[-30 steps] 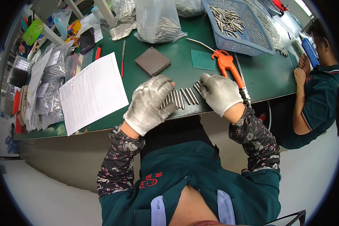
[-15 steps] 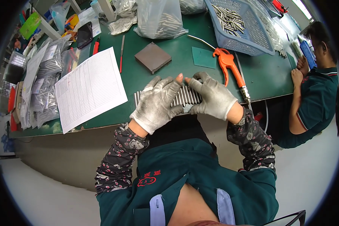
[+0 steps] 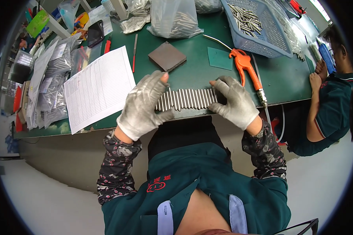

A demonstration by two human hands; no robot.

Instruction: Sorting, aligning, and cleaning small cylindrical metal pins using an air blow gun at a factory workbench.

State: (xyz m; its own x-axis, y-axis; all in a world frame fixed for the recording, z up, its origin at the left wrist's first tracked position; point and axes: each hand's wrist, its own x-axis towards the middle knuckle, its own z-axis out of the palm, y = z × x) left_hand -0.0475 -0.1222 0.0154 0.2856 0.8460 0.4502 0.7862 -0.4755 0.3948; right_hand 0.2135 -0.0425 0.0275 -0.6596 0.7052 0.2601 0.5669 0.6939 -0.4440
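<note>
- Noted drawn apart since the earlier frame: left hand (image 3: pixel 143 103) and right hand (image 3: pixel 237 102), both gloved, now at opposite ends of a row of metal pins (image 3: pixel 190 98).
- Found left hand open, thumb apart from curved fingers, at the row's left end; cannot tell about firm contact.
- Found right hand likewise open around the right end; contact partly hidden.
- Located pins side by side on the green surface (image 3: pixel 196 76), near its front edge, ends slightly uneven at left.
- Observed beyond the row: brown block (image 3: pixel 167 56), green square (image 3: pixel 219 58), orange air gun (image 3: pixel 244 63).
</note>
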